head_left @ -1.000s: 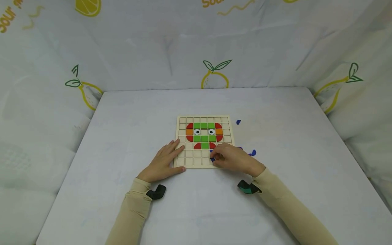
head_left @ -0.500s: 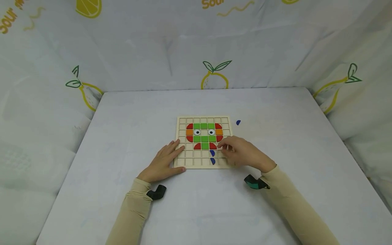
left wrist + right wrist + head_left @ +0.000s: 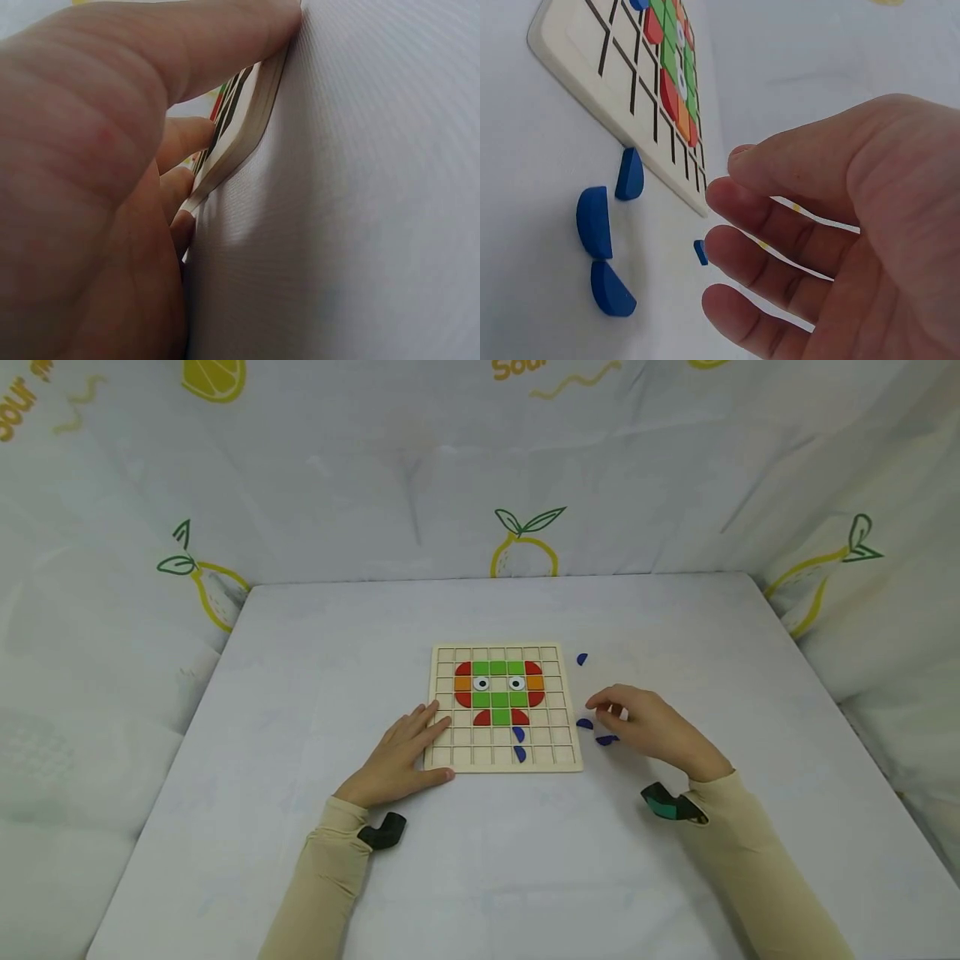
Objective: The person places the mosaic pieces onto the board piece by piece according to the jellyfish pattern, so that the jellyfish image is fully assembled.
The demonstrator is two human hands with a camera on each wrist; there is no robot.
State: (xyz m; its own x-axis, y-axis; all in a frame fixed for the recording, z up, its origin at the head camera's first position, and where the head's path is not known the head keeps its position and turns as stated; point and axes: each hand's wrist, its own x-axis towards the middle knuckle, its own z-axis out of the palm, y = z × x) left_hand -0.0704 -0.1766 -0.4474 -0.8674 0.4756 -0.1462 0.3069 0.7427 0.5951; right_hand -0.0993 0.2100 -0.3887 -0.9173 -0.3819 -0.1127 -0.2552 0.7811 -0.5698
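Observation:
A pale wooden grid board point(image 3: 552, 760) lies on the white table. My left hand point(image 3: 397, 760) rests with spread fingers on its left edge and near corner; in the left wrist view the thumb point(image 3: 225, 37) lies along the board's edge. Two blue half-round pieces point(image 3: 519, 735) sit in the grid below a red and green figure point(image 3: 500, 700). To the right of the board hovers my right hand point(image 3: 652, 727), fingers loosely bent and holding nothing. Close by it on the table are three blue half-round pieces point(image 3: 594, 223), one partly hidden by the hand in the head view.
A further blue half-round piece point(image 3: 582, 658) lies off the board's far right corner. The figure has two eye tiles point(image 3: 482, 683) and orange tiles at its sides. White cloth walls point(image 3: 637, 510) with lemon prints stand behind and beside the table.
My right hand has left the blue pieces in the grid and moved right, off the board, to the loose blue pieces. The left hand has stayed in place.

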